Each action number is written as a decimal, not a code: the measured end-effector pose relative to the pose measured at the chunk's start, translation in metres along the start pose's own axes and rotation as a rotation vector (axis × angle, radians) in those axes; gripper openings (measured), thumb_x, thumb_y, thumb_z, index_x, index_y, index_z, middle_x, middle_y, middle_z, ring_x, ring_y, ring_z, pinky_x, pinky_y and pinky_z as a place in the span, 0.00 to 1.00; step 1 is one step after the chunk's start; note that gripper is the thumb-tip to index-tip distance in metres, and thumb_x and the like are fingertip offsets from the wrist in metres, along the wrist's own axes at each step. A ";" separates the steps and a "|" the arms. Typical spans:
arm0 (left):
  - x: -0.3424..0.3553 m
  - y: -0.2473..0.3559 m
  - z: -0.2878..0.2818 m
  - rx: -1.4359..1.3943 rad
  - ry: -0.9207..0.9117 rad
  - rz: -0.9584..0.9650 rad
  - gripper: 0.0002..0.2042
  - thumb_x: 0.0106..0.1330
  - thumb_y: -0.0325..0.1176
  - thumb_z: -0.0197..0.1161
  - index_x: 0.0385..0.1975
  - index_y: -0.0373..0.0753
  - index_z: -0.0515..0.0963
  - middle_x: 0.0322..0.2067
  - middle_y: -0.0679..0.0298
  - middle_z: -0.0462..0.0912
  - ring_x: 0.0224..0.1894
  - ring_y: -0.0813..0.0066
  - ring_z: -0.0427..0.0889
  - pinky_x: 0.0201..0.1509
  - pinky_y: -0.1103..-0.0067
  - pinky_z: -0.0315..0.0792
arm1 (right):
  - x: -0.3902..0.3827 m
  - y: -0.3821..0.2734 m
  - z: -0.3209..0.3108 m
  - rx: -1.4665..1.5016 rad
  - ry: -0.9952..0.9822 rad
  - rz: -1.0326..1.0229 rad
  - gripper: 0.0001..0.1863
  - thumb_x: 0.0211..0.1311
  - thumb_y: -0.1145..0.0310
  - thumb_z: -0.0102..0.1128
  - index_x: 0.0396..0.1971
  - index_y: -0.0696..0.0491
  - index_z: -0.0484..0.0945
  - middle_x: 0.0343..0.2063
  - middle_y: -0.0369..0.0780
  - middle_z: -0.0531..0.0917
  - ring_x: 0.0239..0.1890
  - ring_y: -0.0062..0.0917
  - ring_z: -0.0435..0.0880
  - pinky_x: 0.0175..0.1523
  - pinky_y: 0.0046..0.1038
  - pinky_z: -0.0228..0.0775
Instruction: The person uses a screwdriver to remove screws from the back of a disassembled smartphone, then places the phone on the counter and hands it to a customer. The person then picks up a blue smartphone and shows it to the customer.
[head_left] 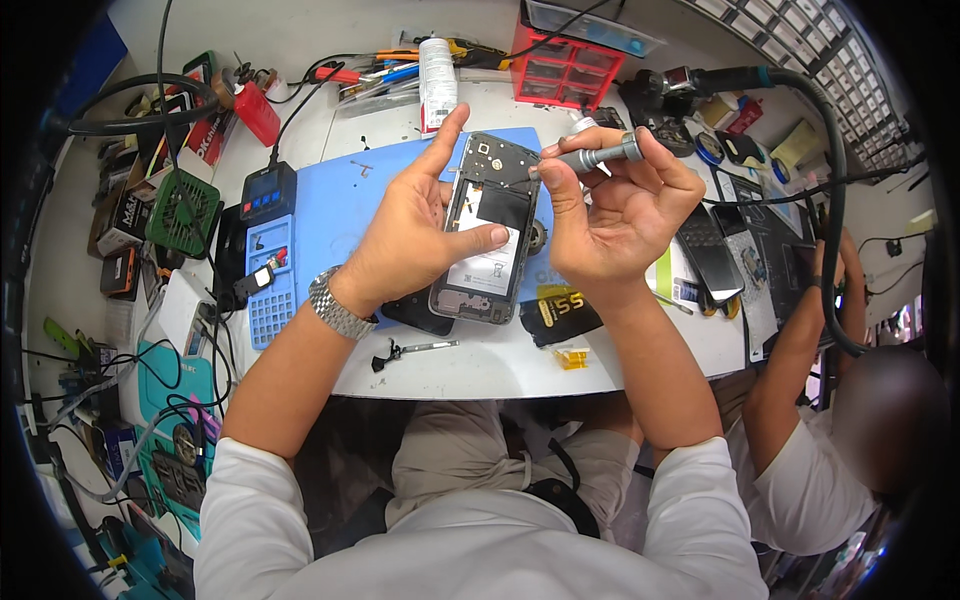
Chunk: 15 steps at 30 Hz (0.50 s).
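Observation:
My left hand (395, 240) is closed around an opened smartphone (484, 277), holding it tilted above the blue work mat (335, 200). Its thumb lies across the white battery label, and the phone's inner plates and dark upper section face me. Between the thumb and fingers of my right hand (620, 232) is a grey-handled screwdriver (600, 156). The screwdriver's tip points left at the phone's upper part; I cannot tell whether it touches a screw. Under the phone lies a dark flat panel (418, 314), partly hidden.
A black-and-yellow packet (560, 315) and a small black part with a strip (412, 350) lie near the table's front edge. Behind stand a white spray can (436, 85) and red drawers (567, 70). Another person (810, 450) works at the right, beside a dark phone (710, 255).

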<state>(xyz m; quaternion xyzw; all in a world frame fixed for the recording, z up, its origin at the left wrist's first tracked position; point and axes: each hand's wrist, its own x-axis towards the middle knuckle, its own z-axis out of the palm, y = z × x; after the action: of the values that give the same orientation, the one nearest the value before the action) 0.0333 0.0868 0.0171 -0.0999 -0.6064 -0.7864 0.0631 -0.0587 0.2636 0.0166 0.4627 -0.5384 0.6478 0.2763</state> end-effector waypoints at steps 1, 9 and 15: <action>0.000 0.001 0.001 0.026 0.021 -0.081 0.51 0.63 0.16 0.76 0.82 0.30 0.47 0.60 0.55 0.83 0.57 0.75 0.85 0.63 0.76 0.80 | 0.001 0.003 0.001 -0.001 0.023 -0.010 0.39 0.62 0.90 0.69 0.65 0.54 0.55 0.49 0.51 0.79 0.46 0.30 0.88 0.49 0.29 0.87; -0.001 -0.001 0.006 -0.001 -0.076 -0.223 0.49 0.63 0.15 0.75 0.81 0.26 0.49 0.60 0.56 0.82 0.58 0.76 0.84 0.64 0.76 0.80 | 0.001 0.017 0.001 0.040 0.062 0.055 0.39 0.61 0.91 0.70 0.65 0.54 0.56 0.51 0.49 0.79 0.51 0.30 0.86 0.51 0.28 0.86; -0.002 -0.001 0.009 -0.045 -0.123 -0.215 0.49 0.61 0.12 0.74 0.81 0.27 0.51 0.63 0.54 0.81 0.60 0.74 0.84 0.65 0.76 0.80 | -0.002 0.020 0.002 0.040 0.034 0.071 0.38 0.62 0.91 0.69 0.65 0.54 0.57 0.52 0.48 0.79 0.51 0.30 0.87 0.51 0.30 0.86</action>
<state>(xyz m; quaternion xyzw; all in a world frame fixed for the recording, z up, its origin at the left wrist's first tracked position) 0.0358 0.0955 0.0177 -0.0838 -0.5983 -0.7946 -0.0609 -0.0740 0.2565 0.0061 0.4378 -0.5365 0.6757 0.2529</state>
